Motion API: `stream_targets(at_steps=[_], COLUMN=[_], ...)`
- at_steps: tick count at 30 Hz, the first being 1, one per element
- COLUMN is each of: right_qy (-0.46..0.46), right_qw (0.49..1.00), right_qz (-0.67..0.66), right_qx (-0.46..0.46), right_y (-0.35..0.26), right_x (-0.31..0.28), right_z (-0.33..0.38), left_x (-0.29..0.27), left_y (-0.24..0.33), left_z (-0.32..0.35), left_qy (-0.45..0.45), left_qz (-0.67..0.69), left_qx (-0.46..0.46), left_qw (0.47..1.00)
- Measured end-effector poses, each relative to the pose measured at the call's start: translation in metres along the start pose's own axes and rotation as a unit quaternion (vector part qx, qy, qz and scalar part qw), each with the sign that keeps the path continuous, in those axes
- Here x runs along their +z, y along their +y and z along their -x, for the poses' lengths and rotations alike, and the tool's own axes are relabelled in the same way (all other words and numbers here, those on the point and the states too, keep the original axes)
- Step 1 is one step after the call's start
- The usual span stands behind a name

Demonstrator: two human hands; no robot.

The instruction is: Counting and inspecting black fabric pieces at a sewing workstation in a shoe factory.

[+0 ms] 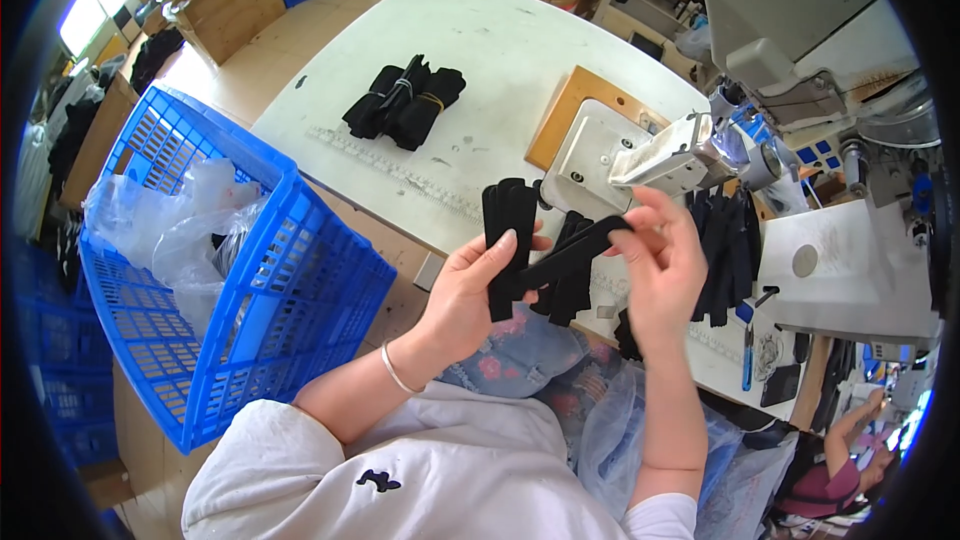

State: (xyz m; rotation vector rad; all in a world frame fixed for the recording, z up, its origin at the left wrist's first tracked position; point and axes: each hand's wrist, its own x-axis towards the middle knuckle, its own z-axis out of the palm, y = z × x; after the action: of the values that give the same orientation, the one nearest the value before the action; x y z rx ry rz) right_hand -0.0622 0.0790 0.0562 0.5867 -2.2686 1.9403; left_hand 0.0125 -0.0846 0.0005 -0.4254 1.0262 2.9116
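Observation:
My left hand (pixel 468 292) holds a stack of black fabric strips (pixel 508 230) upright, thumb pressed across their front. My right hand (pixel 665 265) pinches the upper end of one black strip (pixel 572 252), which slants down to the left hand. Both hands are raised in front of me, just before the near edge of the white sewing table (pixel 480 50). The sewing machine (pixel 690 155) stands right behind my right hand. More black strips (pixel 725 250) hang beside the machine.
A tied bundle of black fabric pieces (pixel 405 102) lies further out on the table. A blue plastic crate (pixel 215 270) with clear plastic bags stands on my left. Another person (pixel 850 440) sits at lower right. Cardboard boxes (pixel 225 5) stand at the back left.

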Motion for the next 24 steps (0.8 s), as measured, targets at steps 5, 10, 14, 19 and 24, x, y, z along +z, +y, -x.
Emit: stream_targets(at_steps=[5, 10, 14, 19, 24], right_qy=[-0.161, -0.101, -0.095, -0.058, -0.028], right_qw=[0.973, 0.959, 0.968, 0.951, 0.986], right_qz=[0.009, 0.254, 0.193, 0.239, 0.152], right_qx=[0.164, -0.071, -0.13, -0.187, -0.059], right_y=[0.038, 0.031, 0.009, 0.012, 0.009], right_x=[-0.03, -0.01, 0.012, 0.02, 0.024], right_z=[-0.024, -0.013, 0.0, 0.008, 0.016], left_x=[-0.007, -0.001, 0.001, 0.002, 0.0], left_y=[-0.003, -0.008, -0.013, -0.016, -0.025], left_z=[-0.002, 0.0, 0.001, 0.003, 0.004], left_qy=[-0.023, -0.02, -0.018, -0.006, 0.009], left_qz=[-0.028, -0.065, -0.066, -0.065, -0.086], left_qx=[0.015, 0.001, 0.009, -0.011, 0.028], left_qw=[0.999, 0.998, 0.998, 0.998, 0.996])
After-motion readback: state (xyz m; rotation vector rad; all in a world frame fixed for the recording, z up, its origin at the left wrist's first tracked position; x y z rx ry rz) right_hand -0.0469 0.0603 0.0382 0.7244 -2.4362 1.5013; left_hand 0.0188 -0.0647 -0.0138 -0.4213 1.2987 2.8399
